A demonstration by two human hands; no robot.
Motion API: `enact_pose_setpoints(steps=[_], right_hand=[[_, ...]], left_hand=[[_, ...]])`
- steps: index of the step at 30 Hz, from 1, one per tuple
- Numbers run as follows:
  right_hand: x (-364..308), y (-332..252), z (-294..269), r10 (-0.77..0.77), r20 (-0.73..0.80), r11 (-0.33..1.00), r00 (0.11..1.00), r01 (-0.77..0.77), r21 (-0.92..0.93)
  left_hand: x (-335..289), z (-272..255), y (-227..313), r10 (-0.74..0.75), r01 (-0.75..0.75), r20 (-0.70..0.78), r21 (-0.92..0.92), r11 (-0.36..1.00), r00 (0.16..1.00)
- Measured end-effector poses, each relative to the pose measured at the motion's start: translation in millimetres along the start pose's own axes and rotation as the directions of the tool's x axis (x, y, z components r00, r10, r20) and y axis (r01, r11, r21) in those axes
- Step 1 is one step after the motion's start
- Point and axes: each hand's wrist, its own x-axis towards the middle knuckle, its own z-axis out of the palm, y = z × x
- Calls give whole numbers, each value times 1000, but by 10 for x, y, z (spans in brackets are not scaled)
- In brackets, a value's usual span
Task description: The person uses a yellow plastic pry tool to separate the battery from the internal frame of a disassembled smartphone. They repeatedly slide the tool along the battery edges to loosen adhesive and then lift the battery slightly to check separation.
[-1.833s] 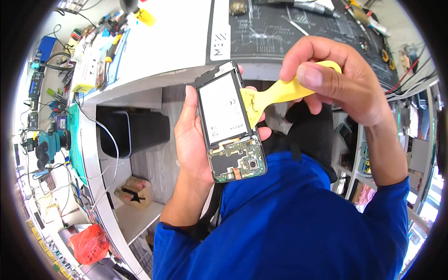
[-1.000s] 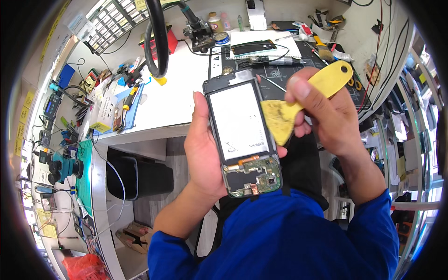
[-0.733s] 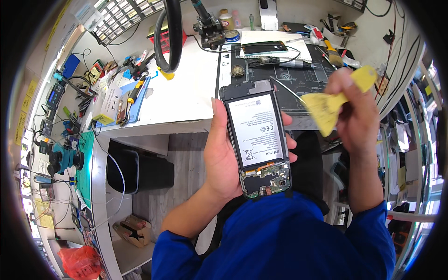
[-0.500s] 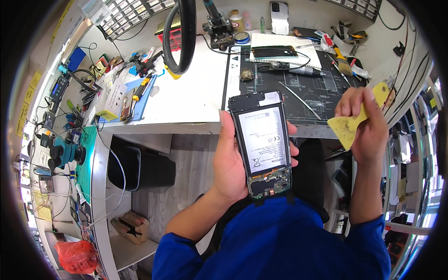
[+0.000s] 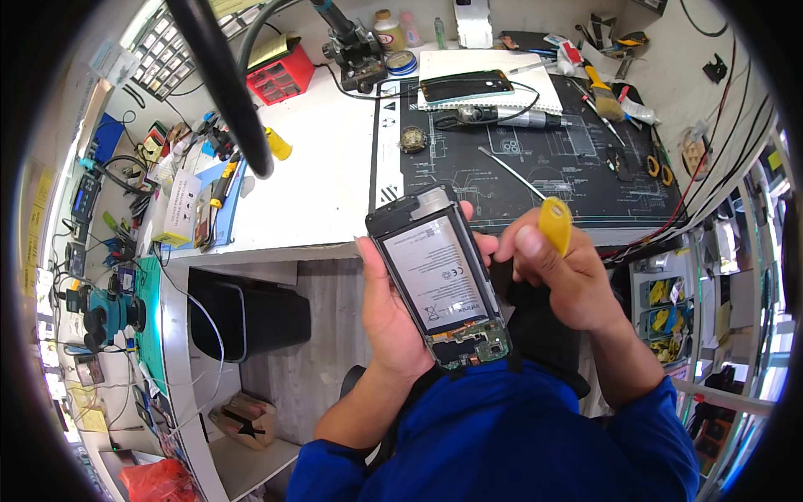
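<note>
An opened smartphone (image 5: 437, 269) lies tilted in my left hand (image 5: 393, 326), its back cover off. The thumb presses one long edge and fingertips show at the other. A silver-white battery fills the middle, and a green circuit board shows at the end nearest my body. My right hand (image 5: 573, 280) is closed on a yellow plastic scraper (image 5: 554, 224), close to the phone's right side. Only the scraper's rounded handle end with a hole sticks up past the thumb; its wide blade is hidden.
A black work mat (image 5: 602, 180) on the white bench holds a thin metal tool (image 5: 512, 171), a round metal part (image 5: 413, 140) and a notebook with a dark phone (image 5: 466, 85). A microscope stand (image 5: 355, 63) is behind. A black bin (image 5: 280, 322) stands beneath the bench.
My right hand has come left toward the phone, and the scraper has turned so its handle end points up. The phone leans more to the left. My view has shifted.
</note>
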Motion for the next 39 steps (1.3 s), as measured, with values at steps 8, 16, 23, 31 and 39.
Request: enact_pose_setpoints(steps=[8,16,23,31,39], right_hand=[[61,140,101,103,140,985,985,-120,120],[87,207,30,-142,188,975,972,170,-142],[30,411,-21,-150,176,985,973,163,-62],[22,434,-137,-185,182,968,966,210,-135],[-32,457,-249,-153,121,961,981,176,-213]], left_hand=[[131,-271,-126,82,-69,62,-177,982,995],[266,-356,-241,342,-316,-121,193,929,932],[274,-486,-291,364,-337,-33,307,890,931],[262,-574,-245,218,-220,29,166,961,976],[43,-275,-249,197,-94,-199,434,896,960]])
